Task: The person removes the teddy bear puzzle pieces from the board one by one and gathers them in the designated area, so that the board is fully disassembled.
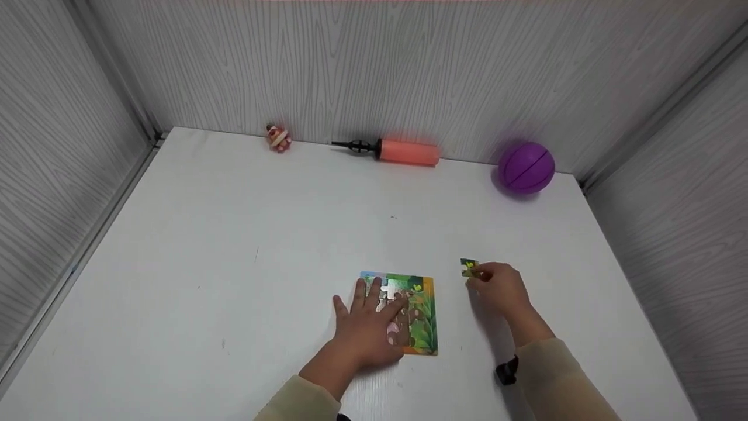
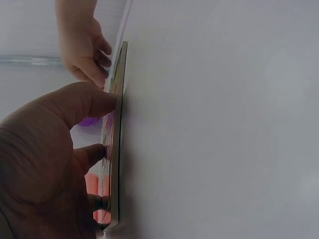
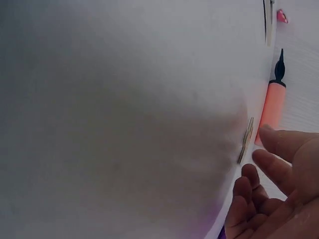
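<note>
A jigsaw puzzle board (image 1: 425, 327) with an animal picture lies on the white table, partly covered by my left hand (image 1: 363, 333). Its fingers spread flat across the picture, and the thumb presses near the front edge. In the left wrist view the thumb (image 2: 102, 105) touches the board's rim (image 2: 119, 124). To the right of the board is a small green-and-yellow puzzle piece (image 1: 468, 264). Over its right edge is my right hand (image 1: 501, 287). The right wrist view shows the thumb and forefinger slightly apart, just off the piece (image 3: 245, 141); the other fingers curl loosely.
Along the back wall lie a small reddish figurine (image 1: 279, 139), an orange hand pump (image 1: 409, 152) with a black nozzle, and a purple ball (image 1: 527, 168) at the right corner. Grey wood-patterned panels (image 1: 327, 64) enclose the table on the back and sides.
</note>
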The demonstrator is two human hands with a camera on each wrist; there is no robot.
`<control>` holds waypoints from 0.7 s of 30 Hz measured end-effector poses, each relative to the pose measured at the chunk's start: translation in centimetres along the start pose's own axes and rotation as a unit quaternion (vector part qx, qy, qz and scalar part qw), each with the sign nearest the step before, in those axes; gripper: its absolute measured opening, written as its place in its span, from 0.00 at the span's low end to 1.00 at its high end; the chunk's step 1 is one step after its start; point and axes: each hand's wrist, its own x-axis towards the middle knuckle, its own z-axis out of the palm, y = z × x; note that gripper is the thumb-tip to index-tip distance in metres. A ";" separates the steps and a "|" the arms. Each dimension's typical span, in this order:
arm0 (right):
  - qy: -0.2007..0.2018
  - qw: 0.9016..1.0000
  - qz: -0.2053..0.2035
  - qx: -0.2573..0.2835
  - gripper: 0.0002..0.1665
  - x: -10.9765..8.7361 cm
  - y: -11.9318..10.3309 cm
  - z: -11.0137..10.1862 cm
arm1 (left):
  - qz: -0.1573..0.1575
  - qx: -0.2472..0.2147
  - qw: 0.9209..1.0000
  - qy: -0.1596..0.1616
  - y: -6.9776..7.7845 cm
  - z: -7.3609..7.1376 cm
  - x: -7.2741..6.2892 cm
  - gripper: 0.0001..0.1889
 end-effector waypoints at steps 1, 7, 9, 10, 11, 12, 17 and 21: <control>-0.003 1.000 0.001 0.002 0.23 -0.1 -0.1 0.2 | 0.000 -0.003 1.000 0.001 0.0 0.0 0.0 0.45; -0.006 1.000 -0.007 0.019 0.20 -0.4 -0.4 1.1 | 0.000 -0.005 1.000 -0.002 -0.1 0.1 0.1 0.43; -0.001 1.000 -0.013 0.028 0.18 -0.3 -0.3 1.2 | 0.000 -0.003 1.000 -0.001 -0.2 0.0 0.1 0.45; 0.003 0.999 -0.014 0.033 0.18 -0.3 -0.2 1.3 | 0.000 -0.002 1.000 -0.001 -0.1 0.0 0.1 0.45; 0.006 0.999 -0.015 0.038 0.17 -0.2 -0.1 1.3 | 0.001 -0.001 1.000 -0.001 -0.1 0.0 0.2 0.46; 0.009 0.999 -0.016 0.042 0.16 -0.1 0.0 1.3 | 0.001 -0.004 1.000 -0.001 -0.1 0.0 0.2 0.46; 0.010 0.998 -0.010 0.053 0.15 0.2 0.6 1.2 | 0.001 -0.020 1.000 -0.006 0.0 0.1 0.2 0.46; 0.011 0.998 -0.009 0.061 0.16 0.2 0.6 1.3 | -0.003 -0.016 1.000 -0.007 0.0 0.1 0.1 0.47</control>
